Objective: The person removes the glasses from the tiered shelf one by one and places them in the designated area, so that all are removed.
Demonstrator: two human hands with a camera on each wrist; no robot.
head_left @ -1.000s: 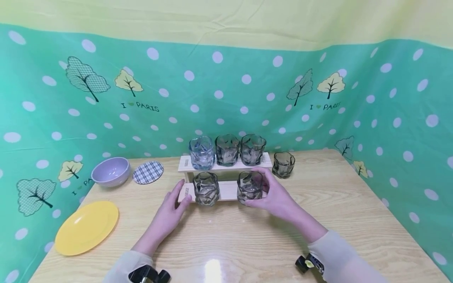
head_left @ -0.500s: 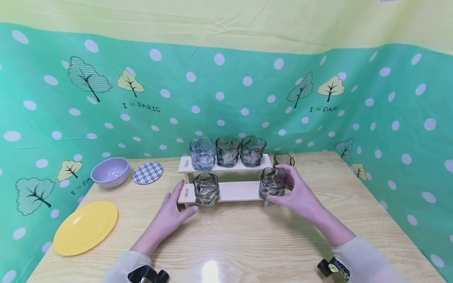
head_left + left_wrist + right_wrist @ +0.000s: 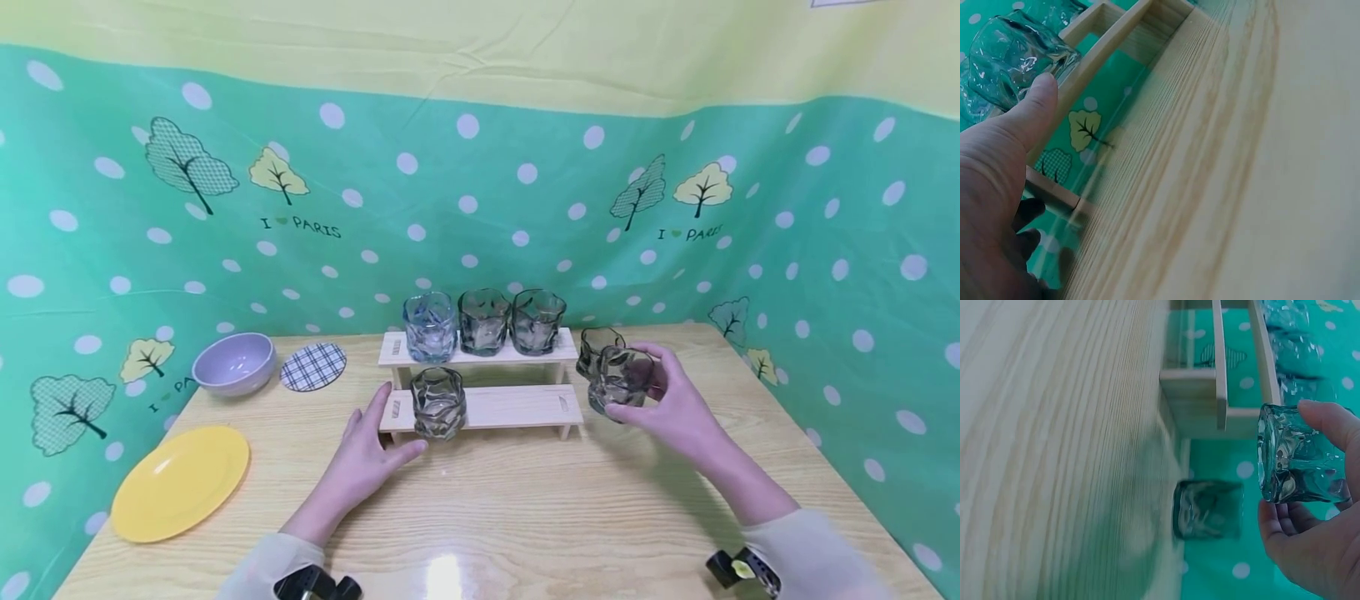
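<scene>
My right hand (image 3: 678,408) is gripping a grey glass (image 3: 618,379) between thumb and curled fingers, holding it raised above the tabletop (image 3: 750,400) with its base toward the wood. Just beyond my grip, slightly to its left, a standing glass (image 3: 588,354) is partly hiding behind it in the head view — yet from the wrist a gap is showing between them. To the left of my grip, the lower shelf (image 3: 517,407) is ending close by, leaving a long run of board between that edge and its remaining glass (image 3: 438,404). The upper shelf (image 3: 568,346) is carrying three more glasses (image 3: 483,322), farther back. To the right of my grip, the tabletop is offering room out to its edge by the curtain (image 3: 840,375). My left hand (image 3: 363,458) is resting at the lower shelf's left end — thumb and fingers spreading apart.
</scene>
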